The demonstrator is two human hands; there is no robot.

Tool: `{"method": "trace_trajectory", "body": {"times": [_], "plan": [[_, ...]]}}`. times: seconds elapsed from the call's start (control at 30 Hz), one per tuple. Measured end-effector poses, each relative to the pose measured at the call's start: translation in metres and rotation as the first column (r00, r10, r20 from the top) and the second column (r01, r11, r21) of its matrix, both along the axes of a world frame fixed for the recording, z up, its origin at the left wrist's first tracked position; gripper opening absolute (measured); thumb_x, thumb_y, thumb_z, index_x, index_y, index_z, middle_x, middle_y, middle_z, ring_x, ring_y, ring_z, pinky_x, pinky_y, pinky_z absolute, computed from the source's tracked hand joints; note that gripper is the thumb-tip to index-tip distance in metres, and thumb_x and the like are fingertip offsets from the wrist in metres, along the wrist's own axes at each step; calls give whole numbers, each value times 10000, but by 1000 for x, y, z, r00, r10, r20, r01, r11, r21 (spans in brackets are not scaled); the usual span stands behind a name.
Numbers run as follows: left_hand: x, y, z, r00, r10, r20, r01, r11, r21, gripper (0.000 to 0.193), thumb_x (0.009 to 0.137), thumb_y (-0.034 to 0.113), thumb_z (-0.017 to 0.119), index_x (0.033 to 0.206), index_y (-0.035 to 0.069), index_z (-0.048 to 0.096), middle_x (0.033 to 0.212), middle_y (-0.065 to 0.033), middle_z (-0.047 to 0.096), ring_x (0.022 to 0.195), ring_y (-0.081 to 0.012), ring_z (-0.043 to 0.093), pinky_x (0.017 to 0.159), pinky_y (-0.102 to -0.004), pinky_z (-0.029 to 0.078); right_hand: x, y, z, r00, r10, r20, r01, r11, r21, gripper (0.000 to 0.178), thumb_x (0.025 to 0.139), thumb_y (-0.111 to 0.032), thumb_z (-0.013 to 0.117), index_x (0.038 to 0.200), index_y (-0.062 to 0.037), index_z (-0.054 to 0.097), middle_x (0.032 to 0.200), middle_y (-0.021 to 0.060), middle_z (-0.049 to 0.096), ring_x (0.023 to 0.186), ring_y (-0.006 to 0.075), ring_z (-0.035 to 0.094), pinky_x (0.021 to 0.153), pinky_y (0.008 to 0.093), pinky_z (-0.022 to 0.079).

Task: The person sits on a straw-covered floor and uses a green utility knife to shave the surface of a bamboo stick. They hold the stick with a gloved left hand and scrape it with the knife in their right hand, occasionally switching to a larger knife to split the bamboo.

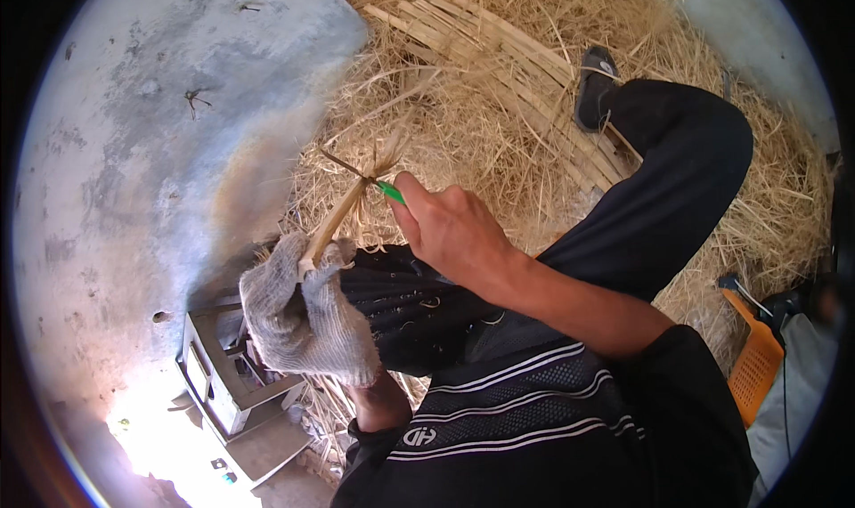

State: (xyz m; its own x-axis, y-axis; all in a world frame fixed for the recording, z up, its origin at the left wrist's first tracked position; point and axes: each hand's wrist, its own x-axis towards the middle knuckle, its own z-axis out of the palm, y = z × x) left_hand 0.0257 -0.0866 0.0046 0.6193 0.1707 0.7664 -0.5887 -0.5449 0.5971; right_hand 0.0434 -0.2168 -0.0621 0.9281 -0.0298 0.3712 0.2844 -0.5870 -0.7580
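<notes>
- Gloved left hand [307, 316] closed round the pale strip [334, 223], left of the frame's centre; I should grip firmly, well below the curls [385, 161].
- With my right hand [463, 236] clasping the green-handled tool [390, 191] at the strip's upper end, I'd stroke lightly, away from the glove.

Bore a small white letter-like emblem [419, 436] on the black shirt [534, 404], between white stripes. Carried a pale mark [607, 66] on the dark slipper [589, 98], too small to read.
</notes>
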Motion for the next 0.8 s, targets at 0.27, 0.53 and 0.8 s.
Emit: {"method": "trace_trajectory", "body": {"times": [0.27,0.53,0.8], "plan": [[-4,-5,0,999,26,-48,-30,996,-81,177,833,-32,738,937,-15,596,958,-142,677,825,-200,648,775,-330,557,-18,8,17,986,167,22,-168,979,113,155,1001,-132,516,1034,19,520,529,152,598,475,282,659,381,384,531],[1,0,-1,998,60,6,-59,994,-96,168,846,-51,710,947,-10,582,938,-139,650,803,-190,640,724,-314,559,-24,4,50,948,250,-197,-222,963,156,213,1006,-190,531,1075,11,536,548,202,589,560,431,664,489,493,557],[5,-6,-1,994,105,12,-103,990,-99,182,880,-9,701,975,3,546,911,-125,633,694,-162,619,604,-257,533,1,5,2,979,156,-130,-136,979,149,228,1012,-216,523,1072,2,503,595,235,609,608,465,653,497,516,530]]}}
